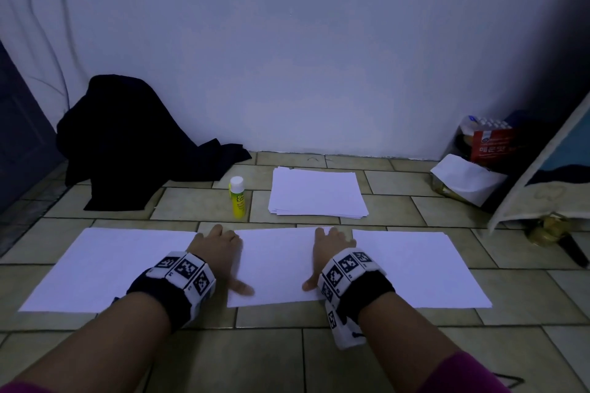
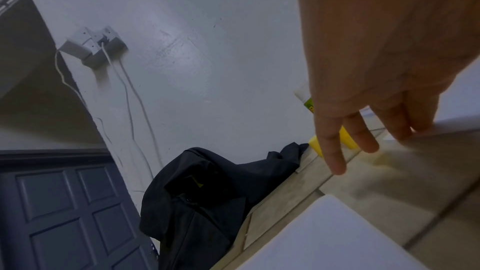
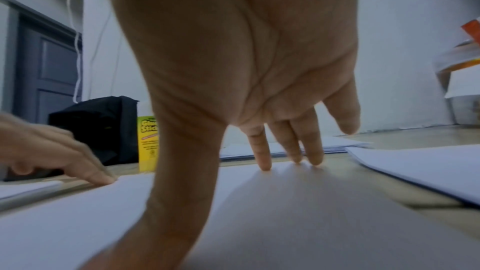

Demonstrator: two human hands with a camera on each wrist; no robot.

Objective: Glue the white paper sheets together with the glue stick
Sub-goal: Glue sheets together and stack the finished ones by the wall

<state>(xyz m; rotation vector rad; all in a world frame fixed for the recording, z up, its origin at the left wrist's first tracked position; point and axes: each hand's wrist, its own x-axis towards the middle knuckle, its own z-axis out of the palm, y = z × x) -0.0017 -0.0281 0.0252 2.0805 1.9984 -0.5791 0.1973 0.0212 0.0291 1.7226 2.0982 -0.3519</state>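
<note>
Middle paper sheet (image 1: 277, 265), long axis left-right, flat under both released hands, left (image 1: 220, 249) and right (image 1: 329, 252)

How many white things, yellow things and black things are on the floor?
White: 4, the left sheet, middle sheet, right sheet and paper stack.
Yellow: 1, the glue stick.
Black: 1, the cloth heap.
Total: 6.

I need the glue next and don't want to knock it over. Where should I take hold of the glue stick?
Grip the yellow barrel of the glue stick around its middle, below the white cap, coming from the near side with the left hand. It stands upright on the floor tiles, with open space around it.
</note>
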